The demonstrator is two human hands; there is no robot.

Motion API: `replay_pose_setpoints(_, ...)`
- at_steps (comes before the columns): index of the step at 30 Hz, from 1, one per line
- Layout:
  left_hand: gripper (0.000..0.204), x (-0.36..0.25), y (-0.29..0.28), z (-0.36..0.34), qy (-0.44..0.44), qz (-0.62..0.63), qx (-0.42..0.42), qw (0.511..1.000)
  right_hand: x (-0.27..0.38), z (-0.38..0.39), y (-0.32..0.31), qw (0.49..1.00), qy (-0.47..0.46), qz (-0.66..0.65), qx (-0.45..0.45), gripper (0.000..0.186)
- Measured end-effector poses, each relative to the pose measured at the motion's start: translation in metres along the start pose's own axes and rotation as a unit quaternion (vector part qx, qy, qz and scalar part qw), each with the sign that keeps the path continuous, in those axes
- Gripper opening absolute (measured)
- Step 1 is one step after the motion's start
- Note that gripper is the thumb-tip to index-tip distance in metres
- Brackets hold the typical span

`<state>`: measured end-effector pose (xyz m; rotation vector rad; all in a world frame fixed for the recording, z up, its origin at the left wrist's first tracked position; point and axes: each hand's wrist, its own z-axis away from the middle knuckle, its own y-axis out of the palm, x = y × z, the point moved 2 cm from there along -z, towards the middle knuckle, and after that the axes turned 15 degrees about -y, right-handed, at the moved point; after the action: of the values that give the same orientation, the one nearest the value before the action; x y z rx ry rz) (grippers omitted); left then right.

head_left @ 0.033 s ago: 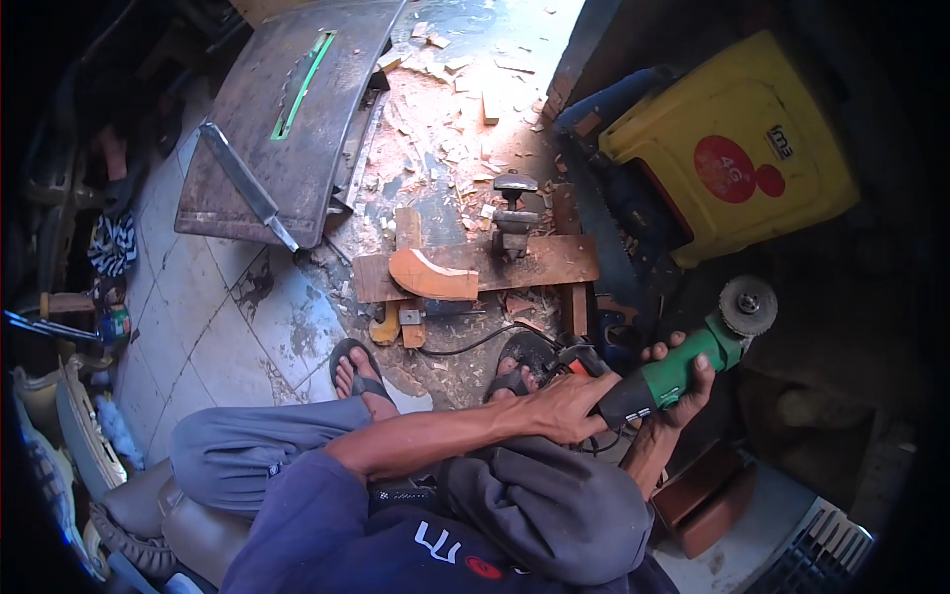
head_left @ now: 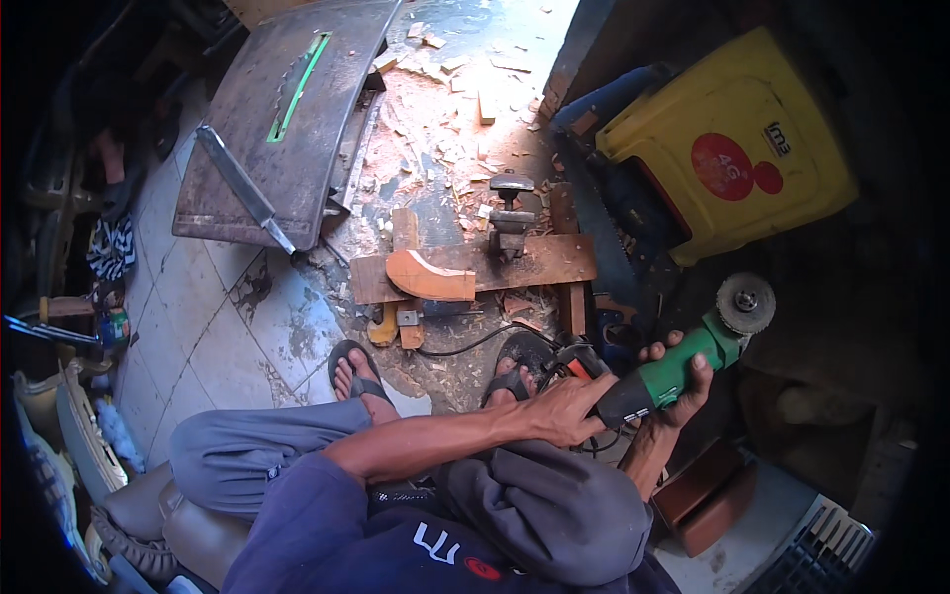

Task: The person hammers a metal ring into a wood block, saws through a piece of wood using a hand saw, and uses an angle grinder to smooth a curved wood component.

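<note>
An angle grinder with a green body, a black rear grip and a round, worn disc lies across both my hands, right of my knees. My right hand is wrapped round the green body from below, its thumb and fingertips showing on either side. Reaching across my lap, my left hand is closed on the black rear end; some of its fingers are hidden. The disc points up and away, touching nothing. Ahead of my feet, a curved piece of wood rests on a wooden plank, beside a metal clamp.
A saw table with a blade in a green slot stands ahead on the left, a long knife-like blade on its corner. Wood scraps litter the floor. A yellow plastic chair lies right; a black cord runs near my feet.
</note>
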<state>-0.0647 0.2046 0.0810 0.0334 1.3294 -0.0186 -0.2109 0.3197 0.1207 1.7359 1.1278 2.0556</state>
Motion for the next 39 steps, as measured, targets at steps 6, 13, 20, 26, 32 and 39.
replay_pose_setpoints(6, 0.056, 0.002, -0.002, -0.008, -0.109, -0.059, 0.04, 0.991, 0.006, 0.0, 0.003, 0.995, -0.027, 0.084, -0.041, 0.039)
replay_pose_setpoints(13, 0.078, 0.02, -0.159, 0.038, -0.002, -0.435, -0.217, 0.874, 0.014, 0.008, -0.01, 0.971, -0.003, 0.229, -0.068, 0.039)
replay_pose_setpoints(20, 0.072, 0.062, -0.205, 0.081, -0.036, -0.666, -0.238, 0.706, 0.003, 0.028, -0.023, 0.945, 0.105, 0.311, -0.007, 0.049)
replay_pose_setpoints(26, 0.068, 0.048, -0.132, 0.003, -0.001, -0.541, -0.312, 0.781, -0.018, 0.02, -0.012, 0.924, 0.13, 0.359, 0.011, 0.053)
replay_pose_setpoints(32, 0.065, 0.075, -0.104, -0.01, -0.018, -0.558, -0.368, 0.744, -0.025, -0.003, -0.001, 0.876, 0.179, 0.437, 0.1, 0.051)
replay_pose_setpoints(39, 0.058, 0.059, -0.101, -0.048, 0.004, -0.553, -0.362, 0.751, -0.037, -0.016, 0.0, 0.871, 0.181, 0.444, 0.108, 0.049)
